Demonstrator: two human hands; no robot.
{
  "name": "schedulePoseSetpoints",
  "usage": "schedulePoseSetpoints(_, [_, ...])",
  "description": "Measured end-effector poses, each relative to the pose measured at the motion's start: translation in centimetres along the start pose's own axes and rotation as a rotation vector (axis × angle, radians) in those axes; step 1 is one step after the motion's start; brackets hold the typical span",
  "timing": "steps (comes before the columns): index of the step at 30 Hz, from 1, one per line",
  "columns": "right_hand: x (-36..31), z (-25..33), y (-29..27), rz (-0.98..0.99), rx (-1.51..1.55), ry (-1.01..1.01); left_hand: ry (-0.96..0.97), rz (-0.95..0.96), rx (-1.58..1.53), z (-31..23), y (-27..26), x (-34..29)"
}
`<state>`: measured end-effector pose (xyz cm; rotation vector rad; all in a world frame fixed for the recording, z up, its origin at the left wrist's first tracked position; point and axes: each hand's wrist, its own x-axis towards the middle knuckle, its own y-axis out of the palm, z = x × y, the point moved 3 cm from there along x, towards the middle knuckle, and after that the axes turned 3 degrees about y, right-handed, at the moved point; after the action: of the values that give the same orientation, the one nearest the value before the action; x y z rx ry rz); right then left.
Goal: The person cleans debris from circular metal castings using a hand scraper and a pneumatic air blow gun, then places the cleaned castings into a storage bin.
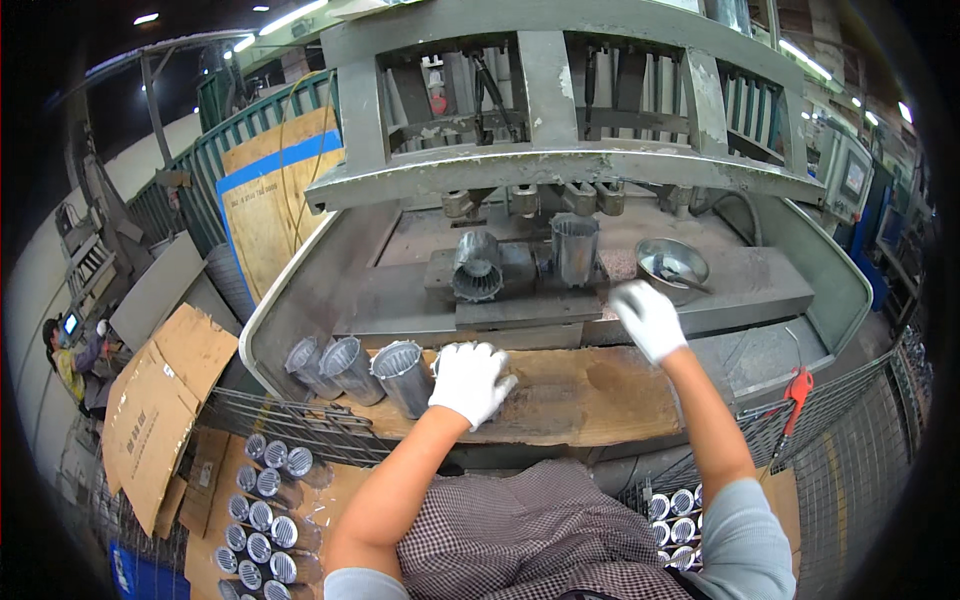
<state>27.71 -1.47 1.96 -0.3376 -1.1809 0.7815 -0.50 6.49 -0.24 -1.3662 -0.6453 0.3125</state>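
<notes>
My left hand, in a white glove, is at the front wooden board, fingers curled down over a metal cylinder whose rim barely shows beside the glove. Directly left of it stand three grey ribbed metal cylinders, the nearest one upright. My right hand, also gloved, hovers in front of a metal bowl; its slightly blurred fingers stretch forward with nothing visible in them. Behind, on the machine bed, one cylinder stands upright and another lies tilted with its open end toward me.
A heavy grey machine frame spans overhead. Finished-looking cylinders stand in rows at lower left, more at lower right. A red air gun hangs on the right wire fence. Cardboard leans at left; another person works beyond.
</notes>
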Motion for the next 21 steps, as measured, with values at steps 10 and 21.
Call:
schedulePoseSetpoints(10, [11.2,-3.3,8.3,0.229,-0.394,0.203,0.032,-0.201,-0.062,0.8,1.7,0.0])
schedulePoseSetpoints(21, [-2.6,4.5,6.6,0.147,0.055,-0.022,-0.613,-0.138,-0.281,10.5,3.5,10.3])
